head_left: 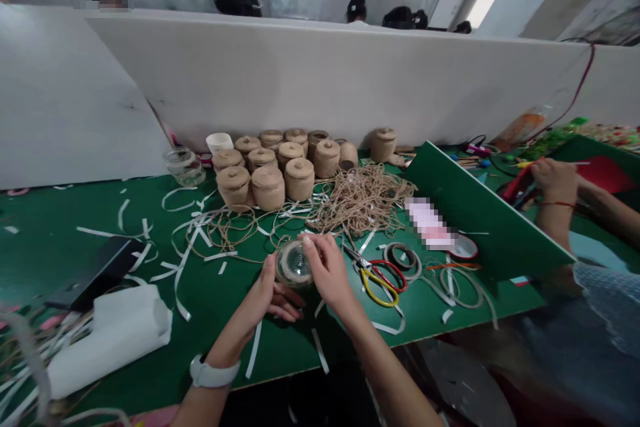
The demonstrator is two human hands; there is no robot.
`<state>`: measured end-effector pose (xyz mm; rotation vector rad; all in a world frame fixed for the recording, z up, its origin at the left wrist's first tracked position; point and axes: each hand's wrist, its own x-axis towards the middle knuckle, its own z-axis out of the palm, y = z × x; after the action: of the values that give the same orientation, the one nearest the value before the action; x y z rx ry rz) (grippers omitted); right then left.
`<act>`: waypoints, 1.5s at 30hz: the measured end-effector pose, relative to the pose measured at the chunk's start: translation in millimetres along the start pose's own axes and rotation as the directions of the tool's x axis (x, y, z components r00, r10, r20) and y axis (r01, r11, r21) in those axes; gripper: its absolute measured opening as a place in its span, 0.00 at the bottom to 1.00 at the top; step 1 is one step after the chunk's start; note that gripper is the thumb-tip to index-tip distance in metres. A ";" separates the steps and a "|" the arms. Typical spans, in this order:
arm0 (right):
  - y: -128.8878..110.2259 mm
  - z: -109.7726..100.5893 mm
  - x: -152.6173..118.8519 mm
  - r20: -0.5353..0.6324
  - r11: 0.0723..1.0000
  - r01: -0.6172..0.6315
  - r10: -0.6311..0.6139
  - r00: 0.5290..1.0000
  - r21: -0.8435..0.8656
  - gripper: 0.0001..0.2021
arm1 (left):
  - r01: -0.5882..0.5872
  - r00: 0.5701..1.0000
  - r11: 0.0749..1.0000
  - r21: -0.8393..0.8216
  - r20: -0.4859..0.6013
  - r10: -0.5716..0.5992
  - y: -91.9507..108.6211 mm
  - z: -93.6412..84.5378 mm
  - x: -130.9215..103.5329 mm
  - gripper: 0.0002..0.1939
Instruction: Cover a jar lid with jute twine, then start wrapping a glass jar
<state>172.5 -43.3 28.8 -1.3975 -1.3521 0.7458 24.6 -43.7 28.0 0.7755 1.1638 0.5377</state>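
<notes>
Holds a glass jar (293,265) between left hand (267,297) and right hand (330,272) above the green table (215,310), apparently cupped from both sides to steady round glass; has scissors (367,266) and loose twine (360,201) seemingly within reach, twine-wrapped jars (268,188) grouped farther back.

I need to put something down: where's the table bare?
Mostly bare: green tabletop between the white roll and left hand; also, with scraps, between the dark object and partition. Crowded: behind the glass jar, with brown jars and twine, and right, around the scissors.
</notes>
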 end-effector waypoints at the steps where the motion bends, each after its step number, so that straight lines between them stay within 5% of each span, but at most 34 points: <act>1: 1.3 1.9 1.1 0.001 1.000 -0.017 0.017 1.000 -0.009 0.20 | 0.009 1.000 0.998 0.066 -0.002 -0.009 0.7 -3.0 -0.3 0.46; 8: -6.7 -7.2 10.1 0.015 0.998 0.010 -0.009 1.000 -0.060 0.18 | -0.063 0.972 0.954 0.292 -0.200 0.125 9.5 -12.3 0.2 0.42; 12: -14.6 -34.2 14.1 -0.221 0.998 -0.048 0.055 0.974 0.034 0.18 | -0.239 0.919 0.899 0.368 -0.213 0.331 13.0 -22.2 -0.9 0.36; 15: -19.6 -54.0 15.4 -0.395 0.972 -0.025 0.118 0.911 0.232 0.15 | -0.379 0.800 0.815 0.438 -0.288 0.527 16.9 -25.0 -6.8 0.29; 19: -29.9 -64.3 9.3 -0.372 0.857 -0.001 0.224 0.901 0.515 0.10 | -0.495 0.603 0.650 0.577 -0.310 0.735 25.5 -14.1 -23.2 0.21; 23: -42.6 -57.6 -3.0 -0.358 0.884 0.016 0.172 0.918 0.467 0.09 | -0.643 0.416 0.324 0.694 -0.039 0.909 36.2 9.4 -42.2 0.11; 27: -49.7 -48.8 -14.2 -0.377 0.958 0.148 -0.045 0.925 0.247 0.07 | -0.667 0.314 0.135 0.733 0.112 0.943 43.1 27.8 -50.7 0.09; 33: -46.9 -45.3 -22.1 -0.335 0.970 0.219 -0.174 0.926 0.104 0.08 | -0.702 0.265 0.075 0.708 0.162 0.950 46.4 38.5 -47.4 0.15; 37: -46.8 -47.0 -21.5 -0.334 0.975 0.189 -0.142 0.932 0.115 0.07 | -0.699 0.242 0.068 0.712 0.146 0.959 50.3 42.0 -46.5 0.03; 45: -51.1 -54.6 -17.2 -0.394 0.985 0.102 -0.040 0.918 0.138 0.09 | -0.658 0.377 0.184 0.730 0.107 0.920 47.6 35.0 -53.5 0.09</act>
<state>202.6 -79.9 89.1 -1.2828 -1.0028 0.4791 41.2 -61.7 103.8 2.1347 1.2075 1.2414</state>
